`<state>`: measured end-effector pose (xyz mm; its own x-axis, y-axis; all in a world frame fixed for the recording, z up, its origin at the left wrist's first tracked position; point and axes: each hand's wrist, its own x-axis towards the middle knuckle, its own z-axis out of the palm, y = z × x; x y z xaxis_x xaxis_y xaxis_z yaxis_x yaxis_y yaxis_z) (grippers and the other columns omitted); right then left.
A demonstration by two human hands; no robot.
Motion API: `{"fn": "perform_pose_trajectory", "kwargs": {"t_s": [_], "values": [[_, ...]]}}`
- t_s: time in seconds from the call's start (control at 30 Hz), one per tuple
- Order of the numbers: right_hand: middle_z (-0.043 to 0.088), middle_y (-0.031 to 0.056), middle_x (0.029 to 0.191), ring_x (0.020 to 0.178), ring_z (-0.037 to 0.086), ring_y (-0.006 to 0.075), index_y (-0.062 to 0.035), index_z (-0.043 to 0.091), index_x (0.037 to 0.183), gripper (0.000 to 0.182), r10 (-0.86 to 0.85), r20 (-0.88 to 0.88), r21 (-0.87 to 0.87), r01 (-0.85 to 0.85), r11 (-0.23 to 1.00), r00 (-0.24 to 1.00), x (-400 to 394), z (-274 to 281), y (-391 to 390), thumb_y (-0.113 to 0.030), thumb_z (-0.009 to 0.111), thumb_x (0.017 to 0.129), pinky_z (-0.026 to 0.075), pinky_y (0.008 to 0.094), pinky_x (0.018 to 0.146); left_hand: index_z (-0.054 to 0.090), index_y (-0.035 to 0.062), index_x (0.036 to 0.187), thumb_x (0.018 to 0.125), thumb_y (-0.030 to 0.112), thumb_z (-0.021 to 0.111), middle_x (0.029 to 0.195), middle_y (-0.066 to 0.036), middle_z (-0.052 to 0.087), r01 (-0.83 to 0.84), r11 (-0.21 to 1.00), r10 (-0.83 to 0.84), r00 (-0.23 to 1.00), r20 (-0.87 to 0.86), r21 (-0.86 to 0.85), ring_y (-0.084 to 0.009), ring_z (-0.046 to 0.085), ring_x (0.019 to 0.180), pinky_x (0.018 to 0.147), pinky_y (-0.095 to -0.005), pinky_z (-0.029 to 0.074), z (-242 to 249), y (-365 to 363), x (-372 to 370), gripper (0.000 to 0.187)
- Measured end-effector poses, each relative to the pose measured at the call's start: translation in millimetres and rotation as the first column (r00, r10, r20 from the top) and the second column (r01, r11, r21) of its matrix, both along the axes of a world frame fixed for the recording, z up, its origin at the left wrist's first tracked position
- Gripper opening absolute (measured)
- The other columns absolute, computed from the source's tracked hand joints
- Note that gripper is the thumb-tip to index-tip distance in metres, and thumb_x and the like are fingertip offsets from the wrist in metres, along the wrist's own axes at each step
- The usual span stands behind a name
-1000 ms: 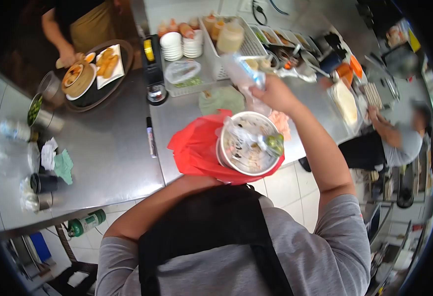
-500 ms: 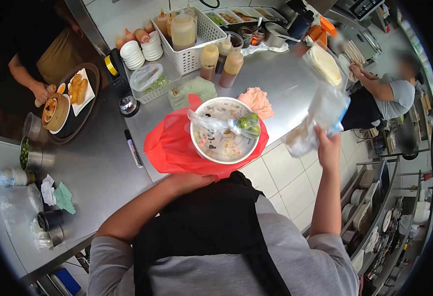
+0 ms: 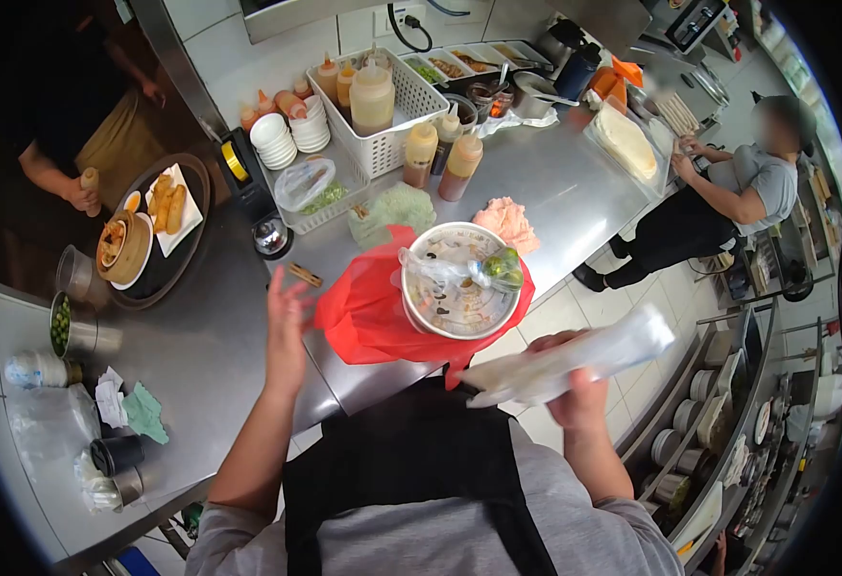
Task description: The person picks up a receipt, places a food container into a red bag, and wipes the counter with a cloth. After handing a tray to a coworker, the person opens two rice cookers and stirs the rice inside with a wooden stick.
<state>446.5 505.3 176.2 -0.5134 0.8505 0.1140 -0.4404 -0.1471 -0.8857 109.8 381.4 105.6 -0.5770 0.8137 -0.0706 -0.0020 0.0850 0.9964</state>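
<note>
My right hand (image 3: 575, 389) holds a whitish plastic packet (image 3: 584, 360), blurred by motion, in front of my apron. My left hand (image 3: 288, 322) is raised over the counter, fingers apart and empty, left of a red bag (image 3: 373, 312). On the bag sits a round white tub (image 3: 440, 317) with a clear lid. A small clear bag of green fruits (image 3: 503, 270) rests on that lid. Behind the tub lie a pink cloth (image 3: 507, 225) and a pale green cloth (image 3: 392, 213).
Sauce bottles (image 3: 459, 165), a white basket (image 3: 387, 149) and small bowls (image 3: 272, 142) stand at the back. A tray of food (image 3: 200, 221) is at the left, near a person (image 3: 66, 182). Another person (image 3: 728, 197) works at the right.
My left hand has left the red bag's edge and moved left, opening. My right hand has brought the packet down and closer to my body. The marker no longer shows, and a small brown item shows near my left hand.
</note>
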Motion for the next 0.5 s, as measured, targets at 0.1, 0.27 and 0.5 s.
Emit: {"fn": "perform_pose_trajectory", "kwargs": {"t_s": [0.1,0.27,0.5], "values": [[0.063,0.0210,0.109,0.102,0.064,0.0315,-0.0045,0.056,0.110,0.027,-0.045,0.044,0.376,0.025,0.926,0.998,-43.8,11.6,-25.5,-0.019,0.066,0.090,0.053,0.0432,0.086,0.024,0.0108,0.151,0.097,0.010,0.051,0.119,-0.008,0.049,0.075,0.996,-0.081,0.989,-0.126,-0.051,-0.0147,0.055,0.100,0.087,-0.0272,0.045,10.0,11.1,21.1,0.060],[0.056,0.0180,0.127,0.112,0.058,0.0369,-0.0050,0.053,0.124,0.044,0.089,0.219,0.828,-0.234,0.510,0.972,-111.3,-13.3,-11.5,-0.004,0.065,0.082,0.046,0.0421,0.097,0.034,0.0047,0.144,0.091,-0.006,0.050,0.118,-0.012,0.058,0.227,0.953,-0.277,0.922,0.272,0.201,-0.0154,0.059,0.104,0.091,-0.0284,0.048,43.8,10.8,30.8,0.056],[0.066,0.0200,0.106,0.094,0.065,0.0388,-0.0162,0.053,0.131,0.044,-0.017,0.882,0.353,-0.634,0.688,0.471,-91.6,-83.8,-17.5,-0.013,0.056,0.087,0.051,0.0460,0.083,0.042,0.0013,0.136,0.093,-0.005,0.049,0.119,-0.012,0.058,0.078,0.912,-0.256,0.875,0.410,0.403,-0.0172,0.060,0.106,0.093,-0.0316,0.049,65.3,27.7,22.7,0.044]]}}
